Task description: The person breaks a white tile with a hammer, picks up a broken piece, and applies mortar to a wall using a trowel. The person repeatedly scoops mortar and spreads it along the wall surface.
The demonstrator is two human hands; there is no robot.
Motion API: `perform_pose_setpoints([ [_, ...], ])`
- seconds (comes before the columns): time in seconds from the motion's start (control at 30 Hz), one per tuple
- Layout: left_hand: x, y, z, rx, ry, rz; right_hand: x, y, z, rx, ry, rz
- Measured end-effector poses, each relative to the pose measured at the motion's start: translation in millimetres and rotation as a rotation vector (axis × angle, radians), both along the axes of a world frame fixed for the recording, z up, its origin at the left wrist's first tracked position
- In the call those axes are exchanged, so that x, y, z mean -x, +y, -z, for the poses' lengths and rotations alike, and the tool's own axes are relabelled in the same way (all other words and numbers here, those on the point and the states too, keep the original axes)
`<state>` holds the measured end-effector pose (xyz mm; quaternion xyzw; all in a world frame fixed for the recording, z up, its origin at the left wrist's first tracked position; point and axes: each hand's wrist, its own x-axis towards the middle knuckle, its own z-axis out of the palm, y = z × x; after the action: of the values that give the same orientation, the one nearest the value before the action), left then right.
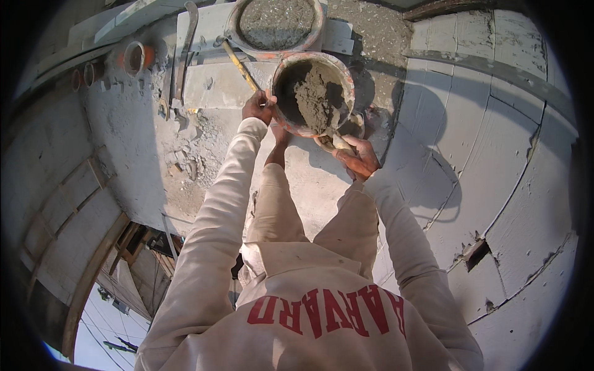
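Observation:
A round bucket [348, 75] with a mortar-smeared orange-red rim stands in front of me. Grey wet mortar [314, 99] is heaped in it, covering part of the dark inside. My left hand [260, 106] is closed on the bucket's left rim. At the lower right rim, my right hand [359, 158] wraps round the pale handle of what looks like a trowel [341, 144]; its blade is mostly hidden. Just beyond stands a second bucket [318, 26], filled nearly to the brim with mortar [276, 23].
A hammer [240, 65] with a yellow handle lies left of the buckets, near a long curved blade [184, 55]. Orange pots [139, 59] lie by the far-left wall. Rubble [193, 161] is scattered on the floor. A grey block wall [482, 142] rises at the right.

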<state>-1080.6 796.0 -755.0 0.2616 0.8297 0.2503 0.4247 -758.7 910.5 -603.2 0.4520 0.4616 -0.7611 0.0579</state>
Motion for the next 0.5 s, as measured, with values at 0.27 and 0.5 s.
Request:
perform_pose_setpoints([
  [0.27,27,-53,20,0.173,0.05,0.134,-22,18,-233,-0.079,-0.079,0.019],
  [0.5,38,-58,-23,0.075,-0.769,-0.187,-114,17,-517,-0.425,-0.133,0.247],
])
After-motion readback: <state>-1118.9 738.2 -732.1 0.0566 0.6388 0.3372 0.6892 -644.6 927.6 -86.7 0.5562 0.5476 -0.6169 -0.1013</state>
